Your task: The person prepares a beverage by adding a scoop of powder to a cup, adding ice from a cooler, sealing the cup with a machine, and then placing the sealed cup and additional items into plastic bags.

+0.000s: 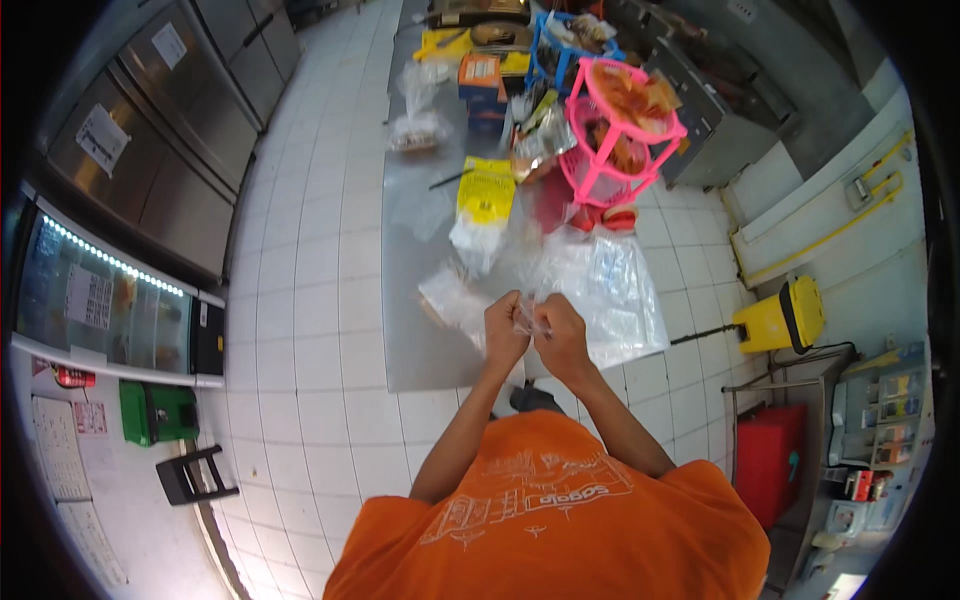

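Both fists meet low over the near end of a steel table (420,352). Between them is a piece of crumpled clear plastic (531,316); my left hand (505,330) pinches one side and my right hand (562,330) the other. A clear bag of pale contents (450,296) lies beside my left hand, and its lower part runs behind that wrist. To the right, flat clear plastic bags (622,300) are spread over the table's corner. Farther up lies a yellow and white printed pouch (486,199). What the held plastic contains is hidden by my hands.
A pink tiered rack (607,165) of packets stands at the table's right edge, with a blue basket (570,52) behind it. Orange and blue boxes (481,82) and a tied bag (416,124) sit farther back. A yellow bin (780,315) stands on the right, a black stool (196,476) on the left.
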A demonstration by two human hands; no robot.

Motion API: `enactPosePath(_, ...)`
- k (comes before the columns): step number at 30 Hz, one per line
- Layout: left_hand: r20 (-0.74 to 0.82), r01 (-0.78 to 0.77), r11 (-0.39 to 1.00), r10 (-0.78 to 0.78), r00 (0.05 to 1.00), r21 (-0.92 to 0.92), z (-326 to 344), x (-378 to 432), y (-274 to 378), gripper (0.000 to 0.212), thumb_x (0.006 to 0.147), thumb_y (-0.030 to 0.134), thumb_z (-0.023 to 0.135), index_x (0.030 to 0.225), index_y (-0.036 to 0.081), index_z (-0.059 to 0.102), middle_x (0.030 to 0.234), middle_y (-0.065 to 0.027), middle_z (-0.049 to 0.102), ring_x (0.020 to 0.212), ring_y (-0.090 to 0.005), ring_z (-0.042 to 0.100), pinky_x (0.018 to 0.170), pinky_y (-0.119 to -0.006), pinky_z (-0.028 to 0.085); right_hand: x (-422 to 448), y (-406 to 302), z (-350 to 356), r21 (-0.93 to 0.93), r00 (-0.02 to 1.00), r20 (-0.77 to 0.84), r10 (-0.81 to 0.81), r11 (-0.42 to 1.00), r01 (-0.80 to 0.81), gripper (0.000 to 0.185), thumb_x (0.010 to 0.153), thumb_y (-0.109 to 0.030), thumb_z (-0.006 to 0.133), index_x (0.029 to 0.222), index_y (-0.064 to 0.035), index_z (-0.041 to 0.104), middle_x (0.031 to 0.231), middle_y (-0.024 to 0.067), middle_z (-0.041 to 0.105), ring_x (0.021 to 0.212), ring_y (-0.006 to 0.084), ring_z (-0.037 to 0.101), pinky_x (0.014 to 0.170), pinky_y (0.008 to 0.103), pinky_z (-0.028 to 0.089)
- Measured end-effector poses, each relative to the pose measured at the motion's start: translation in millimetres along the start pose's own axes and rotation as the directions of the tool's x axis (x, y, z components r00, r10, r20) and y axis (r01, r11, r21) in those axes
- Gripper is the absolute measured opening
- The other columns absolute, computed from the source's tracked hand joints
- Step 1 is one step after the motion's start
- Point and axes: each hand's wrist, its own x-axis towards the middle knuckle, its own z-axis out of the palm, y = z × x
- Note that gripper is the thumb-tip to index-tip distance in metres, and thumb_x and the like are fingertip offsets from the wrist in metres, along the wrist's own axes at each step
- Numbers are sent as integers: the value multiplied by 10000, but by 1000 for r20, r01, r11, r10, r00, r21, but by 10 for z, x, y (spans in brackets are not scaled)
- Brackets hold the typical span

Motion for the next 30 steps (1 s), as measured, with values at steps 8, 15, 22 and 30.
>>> enactPosePath(8, -221, -72, 995, 86, 972, 68, -85, 283, -98, 277, 823, 13, 596, 629, -1, 399, 548, -131, 354, 482, -256, 377, 498, -399, 327, 27, 60, 26, 34, 993, -33, 111, 993, -110, 94, 861, 7, 597, 864, -25, 508, 614, 47, 435, 543, 171, 404, 527, 307, 378)
enactPosePath(15, -386, -329, 928, 371, 845, 173, -14, 290, 324, 128, 846, -59, 587, 882, 24, 496, 786, -61, 481, 798, -164, 551, 672, -276, 489, 379, 111, -55, -390, 952, -296, -80, 920, -44, 141, 847, 9, 615, 944, -28, 521, 769, 116, 513, 761, 294, 551, 702, 373, 440)
enactPosePath(22, -114, -143, 990, 142, 983, -2, -32, 254, 381, 180, 813, -63, 612, 902, 16, 477, 834, -92, 538, 788, -177, 558, 706, -303, 505, 263, 265, 127, -7, 956, -38, 290, 957, -291, 161, 750, 49, 636, 769, -9, 488, 638, 141, 467, 594, 245, 457, 573, 348, 390)
enactPosePath(30, -68, -565, 776, 603, 795, 279, -45, 139, 709, 177, 738, -104, 590, 718, 10, 456, 672, -125, 452, 609, -325, 482, 565, -368, 417, 106, 820, 175, 228, 833, -80, 547, 824, -519, 293, 786, 76, 636, 728, -56, 381, 649, -6, 322, 644, 83, 306, 540, 248, 310)
